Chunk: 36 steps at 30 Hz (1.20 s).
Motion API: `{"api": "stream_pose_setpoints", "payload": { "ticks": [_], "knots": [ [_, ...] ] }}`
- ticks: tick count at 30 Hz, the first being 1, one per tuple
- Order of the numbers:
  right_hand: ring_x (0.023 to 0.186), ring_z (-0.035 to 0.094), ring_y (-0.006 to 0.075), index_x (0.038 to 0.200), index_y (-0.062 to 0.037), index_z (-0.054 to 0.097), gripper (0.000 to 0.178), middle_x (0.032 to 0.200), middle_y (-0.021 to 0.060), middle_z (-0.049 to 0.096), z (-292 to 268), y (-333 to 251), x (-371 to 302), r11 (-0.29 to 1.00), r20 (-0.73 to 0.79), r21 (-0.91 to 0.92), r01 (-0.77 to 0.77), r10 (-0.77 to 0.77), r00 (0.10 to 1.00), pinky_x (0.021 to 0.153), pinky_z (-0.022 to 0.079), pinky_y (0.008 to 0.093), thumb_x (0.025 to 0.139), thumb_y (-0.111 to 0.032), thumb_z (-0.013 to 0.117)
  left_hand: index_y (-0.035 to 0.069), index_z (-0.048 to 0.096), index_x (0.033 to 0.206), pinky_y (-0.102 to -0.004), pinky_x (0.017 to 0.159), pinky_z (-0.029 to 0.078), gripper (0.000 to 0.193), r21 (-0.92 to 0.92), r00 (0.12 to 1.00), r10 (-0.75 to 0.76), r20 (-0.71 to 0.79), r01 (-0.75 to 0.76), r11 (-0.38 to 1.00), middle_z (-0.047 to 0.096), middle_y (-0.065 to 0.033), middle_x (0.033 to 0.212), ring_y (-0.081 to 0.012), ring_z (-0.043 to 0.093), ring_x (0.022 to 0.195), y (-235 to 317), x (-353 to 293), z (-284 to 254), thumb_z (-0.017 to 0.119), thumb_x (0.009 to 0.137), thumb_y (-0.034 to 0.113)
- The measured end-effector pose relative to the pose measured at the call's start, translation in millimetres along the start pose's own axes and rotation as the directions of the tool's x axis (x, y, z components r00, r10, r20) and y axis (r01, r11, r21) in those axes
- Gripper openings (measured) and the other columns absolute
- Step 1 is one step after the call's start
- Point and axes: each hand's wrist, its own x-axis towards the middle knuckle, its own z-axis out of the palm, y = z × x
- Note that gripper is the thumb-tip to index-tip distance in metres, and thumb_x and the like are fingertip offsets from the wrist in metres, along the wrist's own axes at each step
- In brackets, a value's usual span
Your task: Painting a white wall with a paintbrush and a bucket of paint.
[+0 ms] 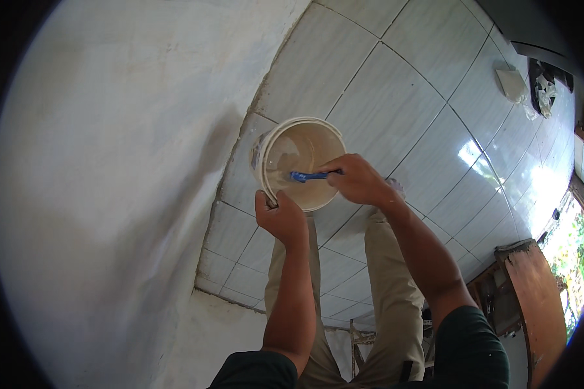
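A white plastic bucket (305, 122) is tilted so that its open mouth shows, with a pale, cream-coloured coating on its inner walls. My left hand (281, 217) is closed on its rim at the lower left. Reaching in over the right side of the rim, my right hand (357, 179) grips a blue-handled brush (310, 176). The brush's wide end is inside the bucket; its bristles are hard to make out against the pale contents.
A whitish plastered wall (123, 162) rises close on the left. Grey-white tiles (396, 97) cover the floor. A pale bag (512, 85) and a dark bag (544, 87) lie at the far right. A worn wooden panel (535, 298) stands at the lower right, near a bright opening.
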Motion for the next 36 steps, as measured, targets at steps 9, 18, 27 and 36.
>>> {"api": "stream_pose_setpoints", "payload": {
  "ticks": [9,18,27,36],
  "knots": [
    [0.063,0.054,0.0134,0.118,0.0027,0.070,0.037,0.070,0.0039,0.062,-37,-11,-7,0.762,-0.005,0.604,-0.233,0.296,0.955,0.063,0.047,0.0328,0.089,-0.011,0.054,-0.010,0.061,0.117,-0.0379,0.086,0.052,0.034,-0.243,0.947,-0.320,-0.037,0.302,0.922,0.067,-0.0177,0.111,-0.0287,0.066,0.097,-17,5,-1,0.058,0.087,0.008],
    [0.063,0.055,0.0156,0.112,0.0014,0.072,0.030,0.071,0.0151,0.061,27,-65,104,0.914,-0.482,0.405,0.035,0.181,0.858,0.061,0.046,0.0381,0.091,-0.020,0.069,-0.001,0.057,0.124,-0.0310,0.073,0.044,0.038,-0.382,0.639,-0.767,0.056,0.723,0.575,0.061,-0.0055,0.105,-0.0148,0.052,0.078,-45,0,-11,0.060,0.087,0.005],
    [0.073,0.069,0.0226,0.119,-0.0058,0.073,0.030,0.086,0.0124,0.075,31,-69,45,0.813,-0.422,0.434,0.389,-0.198,0.885,0.072,0.052,0.0376,0.093,-0.020,0.070,0.007,0.055,0.113,-0.0257,0.054,0.030,0.025,-0.391,0.696,-0.716,0.064,0.677,0.623,0.054,-0.0014,0.093,-0.0091,0.045,0.068,-49,13,-28,0.060,0.088,0.009],
    [0.068,0.062,0.0191,0.113,-0.0064,0.074,0.029,0.076,0.0112,0.067,33,59,182,0.898,-0.503,0.434,0.067,0.180,0.845,0.068,0.049,0.0358,0.093,-0.027,0.070,0.007,0.055,0.119,-0.0244,0.054,0.029,0.033,-0.418,0.702,-0.710,0.058,0.663,0.621,0.054,0.0009,0.096,-0.0084,0.045,0.071,-35,8,-15,0.062,0.087,0.007]
  ]
}}
